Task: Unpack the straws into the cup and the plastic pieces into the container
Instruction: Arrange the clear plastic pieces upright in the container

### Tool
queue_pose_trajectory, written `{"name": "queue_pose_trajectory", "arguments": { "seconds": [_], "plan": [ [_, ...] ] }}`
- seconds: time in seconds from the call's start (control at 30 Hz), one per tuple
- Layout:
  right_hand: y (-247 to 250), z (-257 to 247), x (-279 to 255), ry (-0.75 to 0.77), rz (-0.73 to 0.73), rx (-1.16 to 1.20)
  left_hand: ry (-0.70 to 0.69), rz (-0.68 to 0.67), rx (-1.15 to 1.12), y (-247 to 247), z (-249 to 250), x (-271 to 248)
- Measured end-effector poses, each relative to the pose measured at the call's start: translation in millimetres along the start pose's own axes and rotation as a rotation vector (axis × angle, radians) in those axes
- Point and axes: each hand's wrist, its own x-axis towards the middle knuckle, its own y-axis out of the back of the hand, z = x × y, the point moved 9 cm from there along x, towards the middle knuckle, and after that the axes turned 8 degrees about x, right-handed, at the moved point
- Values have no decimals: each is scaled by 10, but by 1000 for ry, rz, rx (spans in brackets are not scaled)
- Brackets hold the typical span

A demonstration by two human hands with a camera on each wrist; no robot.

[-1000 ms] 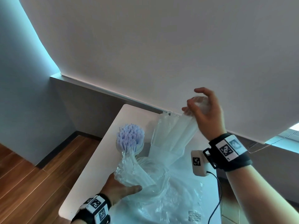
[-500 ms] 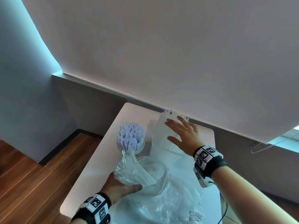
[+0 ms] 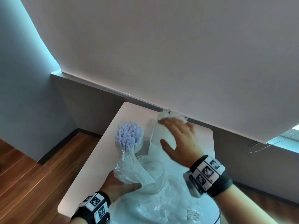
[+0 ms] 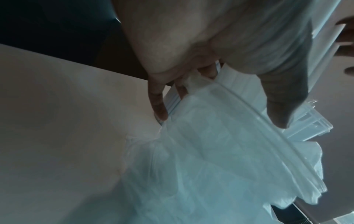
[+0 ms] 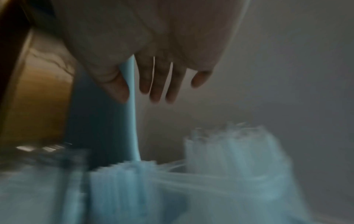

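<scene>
While the left hand (image 3: pixel 120 185) grips the crumpled clear bag (image 3: pixel 145 183) at the near end of the white table (image 3: pixel 97 159), fingers and thumb curled round a bundle of wrapped straws inside it, the right hand (image 3: pixel 179 143) hangs farther back with fingers spread and holding nothing, over the clear container (image 3: pixel 159 135) of plastic pieces (image 3: pixel 168 114). Left of the container, the cup (image 3: pixel 139 147) stands packed with upright pale straws (image 3: pixel 129 135).

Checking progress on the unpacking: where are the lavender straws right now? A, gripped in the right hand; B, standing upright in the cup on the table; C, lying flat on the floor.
B: the lavender straws stand bunched upright in the cup on the white table; the right hand is open, holding nothing.
</scene>
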Motion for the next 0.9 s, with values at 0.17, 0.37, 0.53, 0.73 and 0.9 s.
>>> {"name": "queue_pose_trajectory", "arguments": {
  "seconds": [0.17,0.37,0.53,0.73,0.9],
  "plan": [
    [-717,-421,-410,-107,-415,333,-110,-11,9,-14,113,4],
    [-1214,-215,-520,-298,-502,518,-127,-17,14,-35,85,-7],
    [-1193,-181,-456,-279,-368,582,-90,18,62,-3,37,3],
    [-1217,-115,-503,-304,-251,618,-158,-2,107,-39,146,-20],
    [-1232,-69,-553,-382,-214,651,-163,-1,89,-12,132,-5]
  ]
}}
